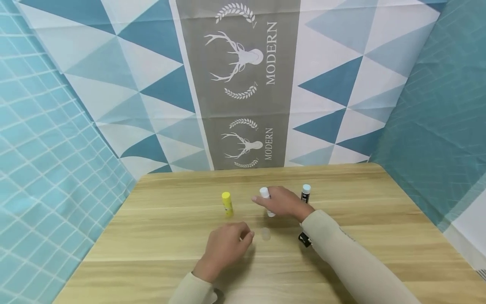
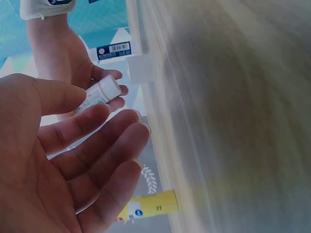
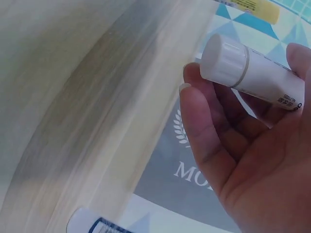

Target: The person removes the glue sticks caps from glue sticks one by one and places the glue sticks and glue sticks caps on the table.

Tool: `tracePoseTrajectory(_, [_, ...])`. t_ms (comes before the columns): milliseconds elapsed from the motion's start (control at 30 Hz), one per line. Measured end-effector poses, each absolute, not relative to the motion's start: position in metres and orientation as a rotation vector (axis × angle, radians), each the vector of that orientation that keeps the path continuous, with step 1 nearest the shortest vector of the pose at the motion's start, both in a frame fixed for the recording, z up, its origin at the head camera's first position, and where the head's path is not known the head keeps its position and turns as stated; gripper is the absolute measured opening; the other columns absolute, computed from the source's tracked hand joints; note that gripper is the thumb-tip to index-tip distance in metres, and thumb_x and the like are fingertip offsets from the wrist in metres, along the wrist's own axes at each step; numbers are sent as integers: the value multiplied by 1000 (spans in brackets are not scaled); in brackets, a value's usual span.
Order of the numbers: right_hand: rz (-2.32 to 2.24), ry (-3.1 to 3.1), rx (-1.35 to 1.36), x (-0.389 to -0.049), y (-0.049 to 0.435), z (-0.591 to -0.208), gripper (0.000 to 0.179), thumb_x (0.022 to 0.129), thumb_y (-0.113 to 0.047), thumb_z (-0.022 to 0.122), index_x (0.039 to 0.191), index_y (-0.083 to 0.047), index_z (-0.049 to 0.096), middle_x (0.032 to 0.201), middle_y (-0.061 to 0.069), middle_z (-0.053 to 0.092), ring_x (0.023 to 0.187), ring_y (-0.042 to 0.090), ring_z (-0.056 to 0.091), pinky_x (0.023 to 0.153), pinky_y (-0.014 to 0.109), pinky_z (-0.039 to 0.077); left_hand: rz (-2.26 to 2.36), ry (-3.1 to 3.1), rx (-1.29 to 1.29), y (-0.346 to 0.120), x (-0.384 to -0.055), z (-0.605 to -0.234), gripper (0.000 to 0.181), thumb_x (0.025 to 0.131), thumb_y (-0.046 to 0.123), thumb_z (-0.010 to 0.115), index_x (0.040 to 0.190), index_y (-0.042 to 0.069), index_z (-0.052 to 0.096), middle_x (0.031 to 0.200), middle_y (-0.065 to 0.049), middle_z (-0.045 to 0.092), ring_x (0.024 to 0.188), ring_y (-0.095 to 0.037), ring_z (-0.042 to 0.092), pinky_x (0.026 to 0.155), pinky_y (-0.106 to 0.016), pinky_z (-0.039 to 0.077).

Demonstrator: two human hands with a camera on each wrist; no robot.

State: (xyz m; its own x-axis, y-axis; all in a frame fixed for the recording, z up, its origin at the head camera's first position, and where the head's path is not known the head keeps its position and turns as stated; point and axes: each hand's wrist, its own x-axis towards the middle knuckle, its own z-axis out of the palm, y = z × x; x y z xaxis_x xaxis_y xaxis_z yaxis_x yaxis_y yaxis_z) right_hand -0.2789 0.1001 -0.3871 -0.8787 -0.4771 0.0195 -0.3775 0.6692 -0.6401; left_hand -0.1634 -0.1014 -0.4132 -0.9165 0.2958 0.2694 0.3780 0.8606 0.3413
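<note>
My right hand (image 1: 282,200) holds a white glue stick (image 1: 264,193) between thumb and fingers. In the right wrist view the white end of this glue stick (image 3: 226,60) points toward the tabletop, with the fingers curled behind it. My left hand (image 1: 228,245) hovers low over the near part of the table, nearest to a yellow glue stick (image 1: 227,204) that stands upright. Its fingers (image 2: 116,141) are loosely bent in the left wrist view, with nothing between them. Right of my right hand stands a dark glue stick (image 1: 305,192) with a pale blue cap, partly hidden by the wrist.
The wooden table (image 1: 171,245) carries a small translucent round patch (image 1: 265,233) between the hands. A patterned cloth (image 1: 243,101) hangs behind the far edge. Blue tile-patterned cloth (image 1: 41,160) covers the left side. Under the right sleeve a black wrist device (image 1: 304,239) shows.
</note>
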Motion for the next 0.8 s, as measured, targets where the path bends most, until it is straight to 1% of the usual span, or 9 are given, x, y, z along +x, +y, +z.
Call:
tracePoseTrajectory(133, [-988,2733,-687,-283,98,-390,48,97,-61,54,77,-17,58,68,-1,55,62,14,52,61,35,46,-605,-2832,-516,-103,-160,-414,16,96,30,64,85,20,72,79,14,69,58,0,52,48,-23,40])
tracePoseTrajectory(300, [-1015,2684,-715,-289,90,-393,43,98,-54,58,80,-15,60,72,1,58,65,15,54,63,34,47,-613,-2817,-506,-109,-154,-411,16,96,27,65,85,19,72,78,12,70,53,0,47,45,-22,38])
tracePoseTrajectory(533, [-1022,2692,-706,-300,82,-399,41,97,-50,61,80,-13,61,72,2,60,65,16,55,64,34,48,-616,-2825,-514,-116,-154,-412,15,96,29,65,86,20,72,77,13,69,57,1,51,49,-22,40])
tracePoseTrajectory(800, [-1055,2707,-650,-309,75,-408,45,99,-51,57,79,-11,62,72,2,59,66,18,55,65,35,47,-618,-2857,-494,-124,-146,-414,17,97,32,64,88,21,73,74,15,66,58,1,50,50,-23,40])
